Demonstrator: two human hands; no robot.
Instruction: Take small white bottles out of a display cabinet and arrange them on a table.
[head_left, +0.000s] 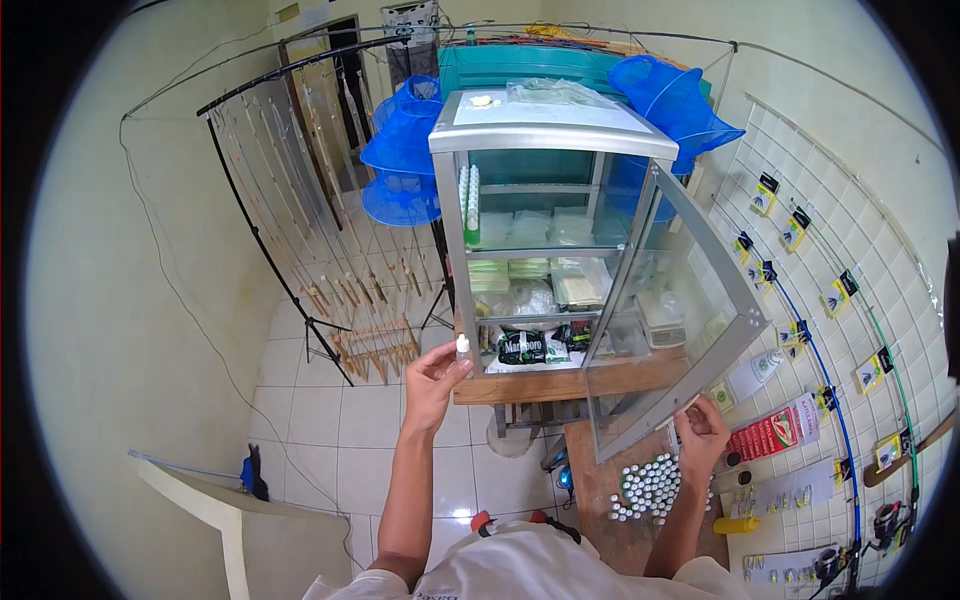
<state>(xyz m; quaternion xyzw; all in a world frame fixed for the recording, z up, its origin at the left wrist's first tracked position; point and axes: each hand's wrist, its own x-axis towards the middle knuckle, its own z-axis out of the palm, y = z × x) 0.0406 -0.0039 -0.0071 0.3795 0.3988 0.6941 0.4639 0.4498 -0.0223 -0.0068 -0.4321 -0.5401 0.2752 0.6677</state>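
My left hand (433, 386) holds a small dropper bottle (463, 349) with a white cap upright between thumb and fingers. It is just left of the lower shelf of a metal-framed glass display cabinet (555, 139). The cabinet's glass door (660, 300) stands swung out to the right. My right hand (703, 435) grips the lower outer edge of that door. Inside, a row of white-capped bottles (470, 202) with green at the front lines the top shelf's left side. Clear plastic packets (532, 227) lie beside it, and pale green packs (487, 276) are one shelf down.
Many white-capped bottles (649, 484) crowd a wooden table (600, 525) under my right arm. Fishing rods (810, 322) and hanging packets (840, 292) line the wire grid at right. Blue mesh traps (405, 150) hang beside the cabinet. A black rack (255, 225) of rods stands left.
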